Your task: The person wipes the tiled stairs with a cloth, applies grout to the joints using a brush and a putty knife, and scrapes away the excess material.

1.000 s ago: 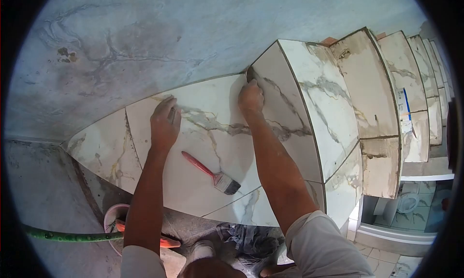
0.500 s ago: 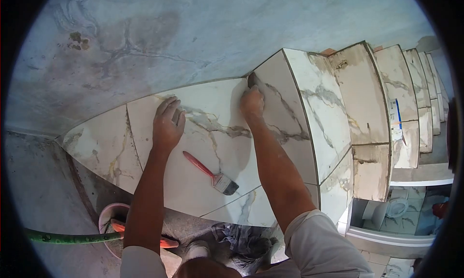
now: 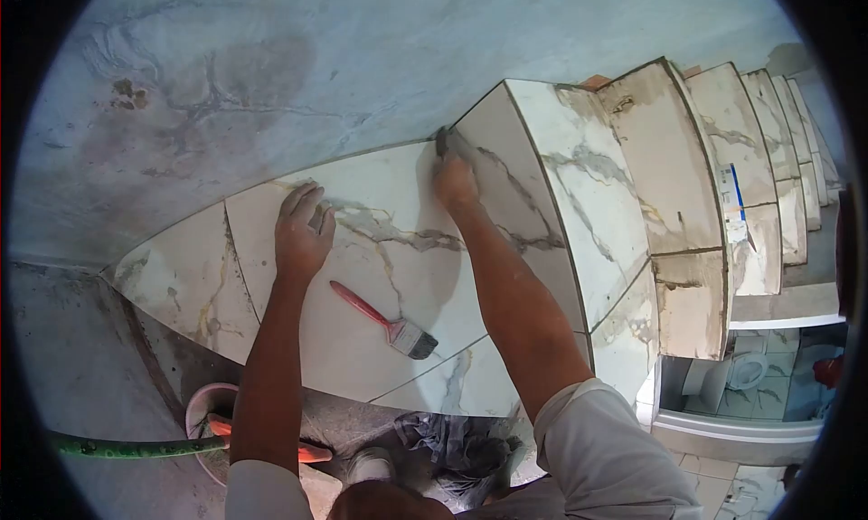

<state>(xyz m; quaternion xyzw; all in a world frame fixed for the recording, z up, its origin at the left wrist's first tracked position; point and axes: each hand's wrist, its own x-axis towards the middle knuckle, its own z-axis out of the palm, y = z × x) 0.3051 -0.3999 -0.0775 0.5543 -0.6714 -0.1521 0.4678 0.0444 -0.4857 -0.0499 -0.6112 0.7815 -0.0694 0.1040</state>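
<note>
My left hand (image 3: 303, 235) rests with spread fingers on the marble-patterned tile (image 3: 362, 294) of the landing, near the wall. Farther right, my right hand (image 3: 455, 174) is closed at the corner where the landing, the riser tile (image 3: 506, 172) and the wall meet. A small dark piece (image 3: 442, 142) shows at its fingertips, too small to make out. Between my forearms a paintbrush (image 3: 384, 321) with a red handle and dark bristles lies on the tile, touched by neither hand.
Tiled steps (image 3: 665, 158) climb to the right, with a blue-and-white packet (image 3: 731, 193) on one. A bluish wall (image 3: 271, 59) runs behind. Below are a bucket (image 3: 201, 410), a green hose (image 3: 136, 447) and dark cloth (image 3: 452, 448). A doorway opens at lower right.
My right hand has shifted slightly at the corner. The fingers of my left hand have spread a little apart on the tile. The view has moved slightly; the brush lies in the same spot.
</note>
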